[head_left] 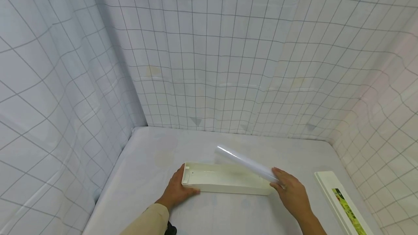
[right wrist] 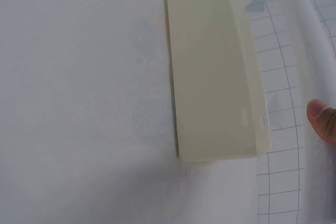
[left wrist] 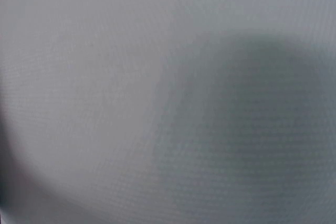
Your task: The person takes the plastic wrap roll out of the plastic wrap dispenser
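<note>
A long cream plastic box (head_left: 228,189), its top uncovered, rests on the table in the head view. My left hand (head_left: 177,188) grips its left end, thumb along the near side and fingers at the back. My right hand (head_left: 292,193) holds one end of a shiny, translucent roll of plastic wrap (head_left: 245,161), which slants up and leftward above the box. In the right wrist view, the outer side of the box (right wrist: 212,72) shows, with the thumb (right wrist: 321,119) against the roll at the right edge. The left wrist view holds only a blurred pale surface and a shadow.
A long white lid (head_left: 339,202) with a green and yellow label lies at the right of the white-covered table (head_left: 130,191). Grid-patterned white cloth (head_left: 209,64) hangs behind and at both sides. Something small and black (head_left: 171,229) shows by the left sleeve.
</note>
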Motion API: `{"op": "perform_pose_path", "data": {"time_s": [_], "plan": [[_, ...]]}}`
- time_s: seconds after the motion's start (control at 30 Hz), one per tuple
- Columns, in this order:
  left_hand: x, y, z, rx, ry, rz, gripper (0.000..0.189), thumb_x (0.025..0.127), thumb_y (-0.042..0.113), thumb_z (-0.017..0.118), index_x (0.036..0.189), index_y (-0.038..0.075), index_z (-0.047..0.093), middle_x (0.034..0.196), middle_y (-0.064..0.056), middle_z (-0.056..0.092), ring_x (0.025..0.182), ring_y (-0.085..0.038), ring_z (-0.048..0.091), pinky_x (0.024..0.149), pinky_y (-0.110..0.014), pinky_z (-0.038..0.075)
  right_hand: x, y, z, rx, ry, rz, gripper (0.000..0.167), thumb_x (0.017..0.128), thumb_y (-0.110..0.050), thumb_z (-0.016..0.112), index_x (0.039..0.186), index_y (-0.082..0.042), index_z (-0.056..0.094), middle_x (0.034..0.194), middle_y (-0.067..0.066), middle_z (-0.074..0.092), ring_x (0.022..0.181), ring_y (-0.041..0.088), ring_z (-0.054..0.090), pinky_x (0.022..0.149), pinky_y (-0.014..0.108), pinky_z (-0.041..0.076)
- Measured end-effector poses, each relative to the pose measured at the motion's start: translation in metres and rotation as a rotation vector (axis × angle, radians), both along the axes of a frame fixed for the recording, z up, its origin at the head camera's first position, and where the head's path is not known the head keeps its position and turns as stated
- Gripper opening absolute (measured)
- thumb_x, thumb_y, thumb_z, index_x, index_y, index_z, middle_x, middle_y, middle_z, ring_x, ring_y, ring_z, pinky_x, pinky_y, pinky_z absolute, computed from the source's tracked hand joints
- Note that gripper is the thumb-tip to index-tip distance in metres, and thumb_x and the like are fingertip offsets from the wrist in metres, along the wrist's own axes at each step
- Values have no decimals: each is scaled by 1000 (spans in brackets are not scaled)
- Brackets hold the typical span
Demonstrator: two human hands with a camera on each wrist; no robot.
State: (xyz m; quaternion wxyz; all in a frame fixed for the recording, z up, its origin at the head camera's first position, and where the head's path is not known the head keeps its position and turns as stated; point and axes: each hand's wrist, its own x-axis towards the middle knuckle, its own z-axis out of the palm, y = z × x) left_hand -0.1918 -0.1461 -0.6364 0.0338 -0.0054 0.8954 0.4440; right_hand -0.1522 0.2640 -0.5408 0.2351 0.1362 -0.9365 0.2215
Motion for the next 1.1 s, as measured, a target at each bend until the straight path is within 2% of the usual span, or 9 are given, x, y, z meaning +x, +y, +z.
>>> {"op": "perform_pose_path", "data": {"time_s": [0.2, 0.33, 0.6, 0.8, 1.0, 1.1], "plan": [[1, 0, 1, -2, -2, 2, 125, 61, 46, 96, 161, 14, 28, 151, -15, 49, 139, -38, 46, 117, -63, 35, 1, 5, -4, -3, 19, -42, 58, 70, -8, 91, 124, -1, 72, 123, 15, 73, 108, 39, 71, 89, 50, 57], [1, 0, 0, 0, -2, 2, 126, 61, 46, 96, 161, 14, 27, 152, -16, 48, 140, -39, 46, 117, -63, 34, 4, 8, -8, -6, 18, -107, 59, 70, -9, 91, 125, -2, 71, 124, 15, 73, 110, 40, 70, 90, 51, 56], [0, -2, -1, -1, 4, 2, 126, 61, 47, 96, 161, 14, 27, 152, -16, 48, 140, -39, 46, 117, -63, 35, 9, 11, -11, -115, 3, -192, 58, 71, -6, 90, 125, 1, 70, 125, 22, 70, 109, 46, 69, 87, 55, 56], [2, -2, 0, -3, 15, -1, 125, 61, 45, 96, 161, 12, 28, 151, -18, 49, 138, -41, 47, 115, -64, 36, 12, 14, -13, -139, 30, -243, 58, 70, -3, 91, 124, 2, 71, 124, 22, 71, 108, 45, 70, 86, 53, 55], [3, 0, 3, -2, -8, 3, 125, 62, 45, 96, 161, 13, 27, 151, -18, 48, 139, -41, 46, 116, -64, 35, 21, 19, -19, -200, -83, -400, 56, 77, -8, 87, 129, -1, 68, 128, 24, 67, 114, 49, 65, 88, 62, 55], [4, 0, 4, 6, -12, 2, 125, 62, 45, 96, 161, 13, 27, 151, -17, 48, 139, -40, 46, 116, -63, 35, 24, 25, -24, -213, -110, -458, 56, 79, -10, 86, 130, -2, 67, 128, 27, 66, 114, 51, 64, 88, 65, 54]]}}
